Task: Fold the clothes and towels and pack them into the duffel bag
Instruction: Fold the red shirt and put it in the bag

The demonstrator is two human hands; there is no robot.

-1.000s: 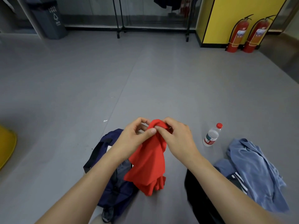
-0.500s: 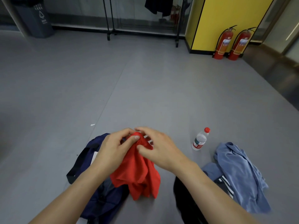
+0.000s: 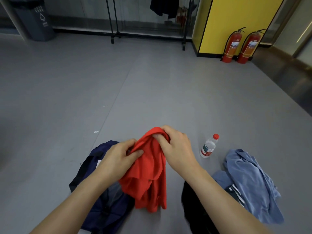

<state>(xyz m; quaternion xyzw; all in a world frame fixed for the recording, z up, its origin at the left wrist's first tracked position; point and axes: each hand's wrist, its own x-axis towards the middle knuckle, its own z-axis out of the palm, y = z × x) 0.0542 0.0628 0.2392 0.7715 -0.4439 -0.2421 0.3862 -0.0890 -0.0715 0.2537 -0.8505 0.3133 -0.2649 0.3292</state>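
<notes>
A crumpled red garment [image 3: 148,174] hangs in the air low in the head view, above the grey floor. My left hand [image 3: 118,157] pinches its left edge. My right hand [image 3: 175,147] grips the bunched top fold a little higher. Under my left forearm lies the navy duffel bag [image 3: 94,168], slumped on the floor with a black strap and a white tag showing. A blue towel-like cloth [image 3: 249,181] is heaped at the right, with a dark striped garment [image 3: 236,195] poking out beneath it. A black garment [image 3: 194,210] lies partly hidden under my right forearm.
A clear water bottle [image 3: 209,146] with a red cap stands on the floor right of my right hand. Two red fire extinguishers [image 3: 239,46] stand by a yellow wall at the back right. A clothes rack [image 3: 148,22] and a grey bin [image 3: 37,21] stand at the back.
My hands have drawn apart along the red garment: the left has dropped lower on its left edge, the right has stayed at the top. The cloth hangs more spread out.
</notes>
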